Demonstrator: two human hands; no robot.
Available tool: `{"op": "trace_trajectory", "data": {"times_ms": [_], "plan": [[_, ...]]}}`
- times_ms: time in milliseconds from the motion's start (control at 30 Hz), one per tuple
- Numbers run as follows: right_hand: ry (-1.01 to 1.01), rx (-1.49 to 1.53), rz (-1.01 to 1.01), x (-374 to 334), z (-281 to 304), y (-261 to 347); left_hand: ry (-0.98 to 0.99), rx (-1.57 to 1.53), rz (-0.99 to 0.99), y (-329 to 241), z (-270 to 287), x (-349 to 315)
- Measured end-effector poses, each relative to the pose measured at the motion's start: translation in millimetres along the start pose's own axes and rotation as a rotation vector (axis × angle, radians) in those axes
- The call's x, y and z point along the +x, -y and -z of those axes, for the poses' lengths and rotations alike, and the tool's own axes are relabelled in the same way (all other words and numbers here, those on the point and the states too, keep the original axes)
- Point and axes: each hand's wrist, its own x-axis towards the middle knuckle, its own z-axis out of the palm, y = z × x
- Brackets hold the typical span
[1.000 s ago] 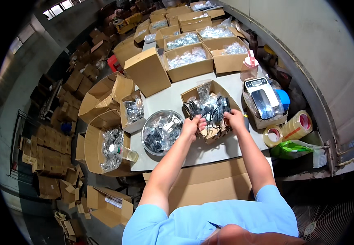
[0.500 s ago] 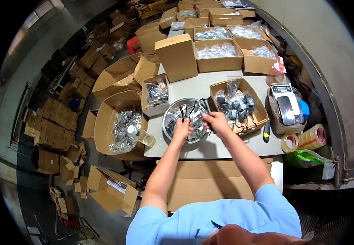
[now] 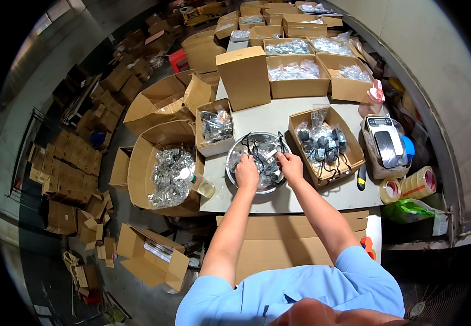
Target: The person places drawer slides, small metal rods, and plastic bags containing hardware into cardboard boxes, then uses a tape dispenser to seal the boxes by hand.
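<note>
A round metal bowl (image 3: 234, 177) sits on the white table, filled with small clear packets and black cords. My left hand (image 3: 247, 173) rests in the bowl's left part, fingers curled over the packets. My right hand (image 3: 290, 165) is at the bowl's right side, pinching a small packet (image 3: 270, 156) with a black cord. Just right of the bowl stands an open cardboard box (image 3: 349, 142) holding black adapters with cords.
A small box of bagged parts (image 3: 215, 126) stands left of the bowl. A weighing scale (image 3: 386, 142) and tape rolls (image 3: 409, 186) lie at the right. Large cartons of packets (image 3: 166, 168) sit on the floor left of the table, with more boxes (image 3: 294, 69) behind.
My hands moved left from the box of black adapters to the metal bowl, and my view shifted with them. They now work among the packets in the bowl.
</note>
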Motion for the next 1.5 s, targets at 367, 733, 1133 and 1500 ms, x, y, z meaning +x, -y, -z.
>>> {"op": "trace_trajectory", "data": {"times_ms": [367,733,1133,1500], "plan": [[0.226,0.411,-0.092,-32.6,8.5,38.4,0.344,-1.334,0.478,4.3,28.0,17.9],[0.223,-0.307,0.395,-58.7,-1.9,57.4,0.56,-1.409,0.515,-31.3,20.4,-29.6],[0.276,0.071,0.374,-92.3,77.8,67.4,0.233,-0.891,0.273,-9.9,17.0,85.0],[0.434,-0.378,-0.073,-192.9,143.5,-117.9,0.121,0.438,0.173,104.1,-42.5,199.3]]}}
